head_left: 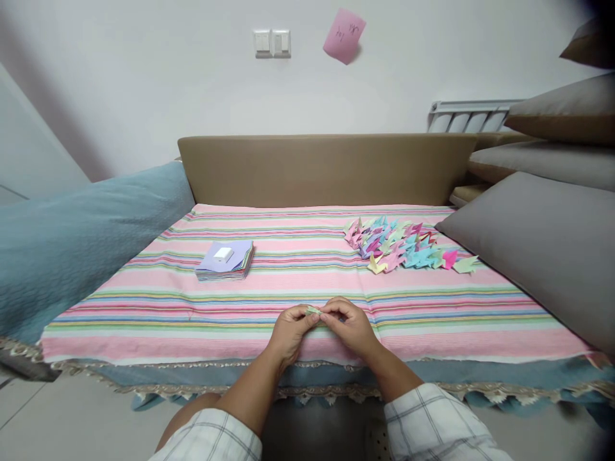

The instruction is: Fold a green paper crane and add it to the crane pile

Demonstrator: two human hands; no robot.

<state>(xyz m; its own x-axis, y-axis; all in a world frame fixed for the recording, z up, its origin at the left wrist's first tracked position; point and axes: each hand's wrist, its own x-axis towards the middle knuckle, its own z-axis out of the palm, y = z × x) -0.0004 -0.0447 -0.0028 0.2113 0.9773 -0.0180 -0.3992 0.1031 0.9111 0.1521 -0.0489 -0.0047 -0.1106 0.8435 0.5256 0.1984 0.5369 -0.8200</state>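
Observation:
Between my two hands is a small piece of folded light-green paper (313, 310), pinched at both ends and partly covered by the fingers. My left hand (292, 328) grips its left end between thumb and forefinger. On the other side, my right hand (350, 325) pinches the right end, thumb below and fingers curled. Both hands are close together over the near part of the striped cloth (144, 307). Farther back on the right lies a pile of folded paper cranes (391, 248) in pink, blue, green, yellow and purple.
A stack of coloured paper sheets (225, 264) sits to the left, with a small white block (223, 255) on top. Grey cushions (538, 243) line the right side. A blue-covered armrest (86, 237) bounds the left, and a brown backrest (327, 169) stands behind.

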